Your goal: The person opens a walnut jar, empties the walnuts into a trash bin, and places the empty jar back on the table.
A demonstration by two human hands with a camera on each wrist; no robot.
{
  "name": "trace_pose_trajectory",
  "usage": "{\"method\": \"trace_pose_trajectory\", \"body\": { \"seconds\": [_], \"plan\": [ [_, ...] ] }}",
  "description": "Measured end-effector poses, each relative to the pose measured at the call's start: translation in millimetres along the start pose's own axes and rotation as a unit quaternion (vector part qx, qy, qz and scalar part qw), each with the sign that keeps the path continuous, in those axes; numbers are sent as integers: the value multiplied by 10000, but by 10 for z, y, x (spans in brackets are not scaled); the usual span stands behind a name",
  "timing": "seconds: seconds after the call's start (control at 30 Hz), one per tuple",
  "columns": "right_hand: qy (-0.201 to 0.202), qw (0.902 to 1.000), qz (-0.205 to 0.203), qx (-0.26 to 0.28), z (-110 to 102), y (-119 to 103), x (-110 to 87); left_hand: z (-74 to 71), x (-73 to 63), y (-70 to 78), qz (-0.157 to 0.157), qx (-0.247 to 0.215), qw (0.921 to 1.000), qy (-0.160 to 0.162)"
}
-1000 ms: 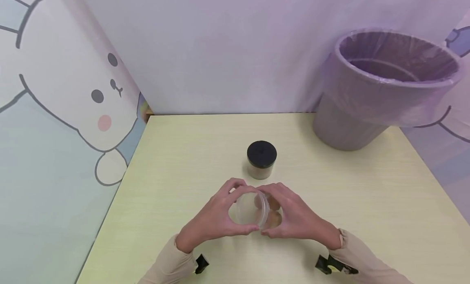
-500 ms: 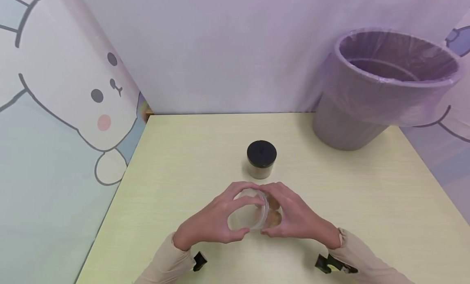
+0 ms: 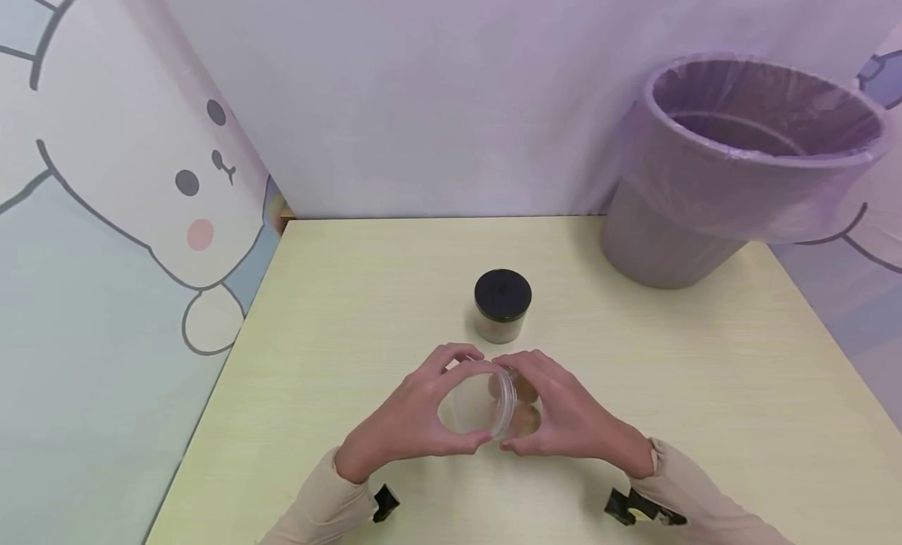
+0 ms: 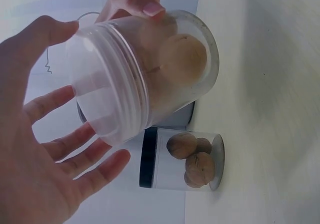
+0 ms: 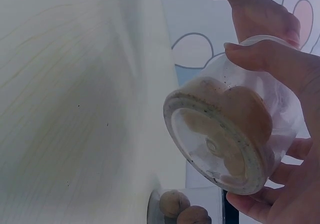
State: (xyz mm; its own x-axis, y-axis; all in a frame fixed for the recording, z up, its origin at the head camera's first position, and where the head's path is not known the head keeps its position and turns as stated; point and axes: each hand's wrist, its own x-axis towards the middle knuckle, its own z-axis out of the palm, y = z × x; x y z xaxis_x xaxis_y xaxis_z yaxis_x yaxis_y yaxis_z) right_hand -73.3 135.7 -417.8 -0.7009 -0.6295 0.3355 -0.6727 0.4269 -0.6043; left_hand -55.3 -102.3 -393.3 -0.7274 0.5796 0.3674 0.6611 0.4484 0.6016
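One clear jar [image 4: 150, 74] of walnut-like nuts [image 4: 184, 59], held tipped leftward at near centre, a black-capped jar [image 3: 501, 306] standing just beyond; right hand [image 3: 574, 412] clamped round it, left hand [image 3: 423, 412] curled about its clear lid [image 4: 102, 79]; step, seemingly: lid-turning, calling for a steady counter-hold.

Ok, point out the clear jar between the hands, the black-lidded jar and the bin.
Clear jar [image 4: 156, 79]: left wrist view, on its side wall.
Black-lidded jar [image 3: 502, 297]: head view, on its lid.
Bin [image 3: 654, 247]: head view, on its lower outer wall.
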Motion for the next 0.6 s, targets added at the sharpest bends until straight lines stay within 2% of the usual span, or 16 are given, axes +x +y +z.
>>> {"method": "trace_pose_trajectory", "body": {
  "seconds": [0.13,0.23,0.33,0.47,0.6],
  "plan": [
    [-19,10000,-1,11,-2,-2,1,-9,-3,10,-105,54,9999,-11],
    [-23,10000,-9,-7,-6,1,-2,-31,-9,12,-101,-12,9998,-150],
    [-27,10000,-14,-47,-7,3,-5,-63,-6,1,208,-108,9991,-350],
    [6,9999,-50,-103,-9,4,-6,-86,14,-8,774,-166,9952,-568],
    [24,9999,-73,-89,-10,8,-8,-75,27,-6,1023,-163,9929,-590]
  ]
}}
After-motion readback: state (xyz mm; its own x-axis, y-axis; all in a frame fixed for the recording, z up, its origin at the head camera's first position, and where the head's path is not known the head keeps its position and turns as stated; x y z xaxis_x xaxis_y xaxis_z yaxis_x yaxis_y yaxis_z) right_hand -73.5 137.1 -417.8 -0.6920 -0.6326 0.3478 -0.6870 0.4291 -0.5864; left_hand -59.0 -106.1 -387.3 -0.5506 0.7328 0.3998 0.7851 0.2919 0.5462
